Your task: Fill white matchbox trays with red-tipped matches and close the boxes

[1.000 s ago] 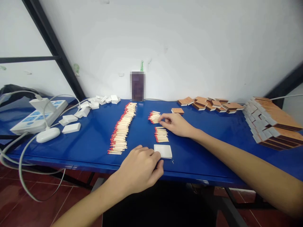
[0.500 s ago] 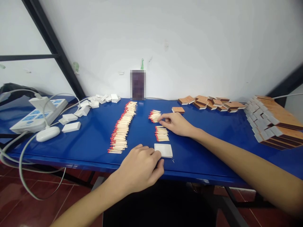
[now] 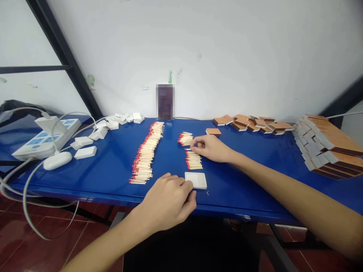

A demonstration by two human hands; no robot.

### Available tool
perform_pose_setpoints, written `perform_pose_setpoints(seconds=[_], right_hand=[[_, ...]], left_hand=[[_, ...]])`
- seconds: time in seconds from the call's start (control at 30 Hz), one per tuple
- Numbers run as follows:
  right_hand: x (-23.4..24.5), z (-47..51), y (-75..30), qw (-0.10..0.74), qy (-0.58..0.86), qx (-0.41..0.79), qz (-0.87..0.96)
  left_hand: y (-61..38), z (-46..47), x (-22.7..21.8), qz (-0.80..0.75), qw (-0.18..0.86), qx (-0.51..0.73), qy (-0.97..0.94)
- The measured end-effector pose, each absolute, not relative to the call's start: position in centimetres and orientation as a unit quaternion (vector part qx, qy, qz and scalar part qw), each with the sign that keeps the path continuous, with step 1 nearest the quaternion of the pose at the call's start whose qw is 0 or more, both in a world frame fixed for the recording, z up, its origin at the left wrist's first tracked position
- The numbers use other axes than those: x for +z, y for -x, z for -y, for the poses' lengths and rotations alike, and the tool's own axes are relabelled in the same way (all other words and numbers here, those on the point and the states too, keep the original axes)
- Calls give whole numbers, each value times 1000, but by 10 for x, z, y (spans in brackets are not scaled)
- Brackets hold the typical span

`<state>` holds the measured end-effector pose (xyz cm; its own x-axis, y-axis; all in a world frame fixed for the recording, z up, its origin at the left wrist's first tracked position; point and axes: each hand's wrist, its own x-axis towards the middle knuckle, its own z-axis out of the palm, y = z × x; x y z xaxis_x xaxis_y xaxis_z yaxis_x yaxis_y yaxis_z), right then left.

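Probably light, brittle matches (image 3: 194, 161), mid-frame; we'd pinch them mid-length. Our right hand (image 3: 211, 148): narrow pinch, seemingly on 1 match (image 3: 187, 150); left hand (image 3: 170, 202): curled by tray (image 3: 196, 180), hold unclear.

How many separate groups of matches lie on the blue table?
3: a long row on the left, a small pile by the right hand, and a second pile between that and the white box. The hand may hide some matches.
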<state>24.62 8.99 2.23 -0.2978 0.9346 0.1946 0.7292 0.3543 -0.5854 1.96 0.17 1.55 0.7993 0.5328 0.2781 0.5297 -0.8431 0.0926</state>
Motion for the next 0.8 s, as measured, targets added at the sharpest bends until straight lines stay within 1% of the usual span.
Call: perform_pose_setpoints(seconds=[0.13,0.33,0.8], right_hand=[[26,-87,-248,259,527,225,777],[23,-88,-247,265,526,185,787],[19,-89,-247,254,528,162,794]], left_hand=[[-19,-1,15,-279,4,150,-949],[-19,-1,16,-276,9,153,-949],[-20,-2,16,-274,9,155,-949]])
